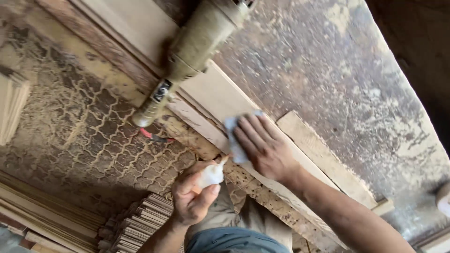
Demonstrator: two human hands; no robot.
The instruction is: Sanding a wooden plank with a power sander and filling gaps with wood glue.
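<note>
I see the right hand (pixel 265 147) laid flat, fingers spread, pressing a small pale blue-grey abrasive sheet (pixel 234 138) onto a long pale planed wooden board (pixel 213 96). The grip here is not a pinch: the palm and fingers bear down on the sheet, which shows at the fingertips and along the edge of the hand. I take this board as my landmark for every position below.

The board lies diagonally on a worn, dust-caked wooden workbench (pixel 328 70). The sheet sits on the near portion of the board, close to its edge.

I see the left hand (pixel 192 199) held just below the board, off the bench edge, closed around a small white squeeze bottle (pixel 211 174). The bottle's tan nozzle points up toward the board edge and ends just short of the sheet. Thumb and fingers wrap the bottle body firmly.

A dusty beige cylindrical power tool (pixel 197 44) rests on the far end of the board, its narrow end hanging past the board's edge. A shorter pale wooden batten (pixel 323 157) lies on the bench beside the board, on the side away from the left hand. Below the board, sawdust covers a patterned floor (pixel 89 131), and a stack of thin wooden strips (pixel 136 227) stands near the left wrist.
</note>
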